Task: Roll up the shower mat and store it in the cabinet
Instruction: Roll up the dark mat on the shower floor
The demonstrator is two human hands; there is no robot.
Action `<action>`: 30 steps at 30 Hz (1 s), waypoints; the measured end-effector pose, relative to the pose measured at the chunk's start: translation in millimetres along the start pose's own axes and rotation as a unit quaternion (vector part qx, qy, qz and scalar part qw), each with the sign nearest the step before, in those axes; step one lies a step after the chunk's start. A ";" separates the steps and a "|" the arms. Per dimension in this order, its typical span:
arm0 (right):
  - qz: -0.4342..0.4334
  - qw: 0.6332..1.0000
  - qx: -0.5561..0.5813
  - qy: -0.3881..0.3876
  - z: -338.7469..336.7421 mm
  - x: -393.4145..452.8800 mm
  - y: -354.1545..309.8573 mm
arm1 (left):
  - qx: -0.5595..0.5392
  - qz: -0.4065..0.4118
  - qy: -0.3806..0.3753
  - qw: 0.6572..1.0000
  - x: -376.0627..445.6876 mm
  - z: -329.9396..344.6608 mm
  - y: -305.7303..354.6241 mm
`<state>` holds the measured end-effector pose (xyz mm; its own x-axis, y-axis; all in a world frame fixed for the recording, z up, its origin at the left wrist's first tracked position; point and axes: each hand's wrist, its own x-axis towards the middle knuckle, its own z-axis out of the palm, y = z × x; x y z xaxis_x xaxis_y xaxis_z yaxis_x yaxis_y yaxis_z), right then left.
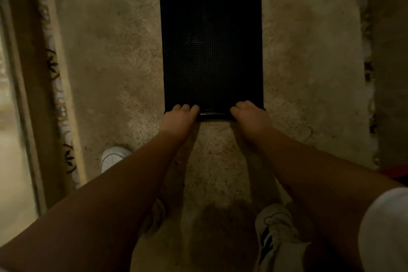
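A black, grid-textured shower mat (211, 42) lies flat on a beige shaggy rug (106, 55), its long side running away from me. Its near edge is curled up into a thin shiny fold between my hands. My left hand (179, 117) grips the near left corner, fingers over the top of the mat. On the near right corner my right hand (249, 115) does the same, knuckles up. No cabinet is in view.
A patterned rug border (55, 86) and a pale frame or door edge (19, 86) run along the left. My white shoes (111, 157) (276, 225) stand on the rug below my arms. A darker floor strip (388, 68) lies at the right.
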<state>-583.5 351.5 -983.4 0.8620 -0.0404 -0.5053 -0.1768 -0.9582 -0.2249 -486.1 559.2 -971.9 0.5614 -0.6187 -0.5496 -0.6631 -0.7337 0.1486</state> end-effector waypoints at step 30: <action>0.130 0.973 0.189 -0.016 -30.4 40.5 14.7 | 0.007 -0.010 0.026 1.000 20.7 8.6 -12.1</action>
<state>-536.7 327.2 -981.8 0.7506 -0.2518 -0.6108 -0.5536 -0.7443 -0.3734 -470.7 557.7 -992.1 0.5991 -0.6175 -0.5097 -0.6580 -0.7424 0.1260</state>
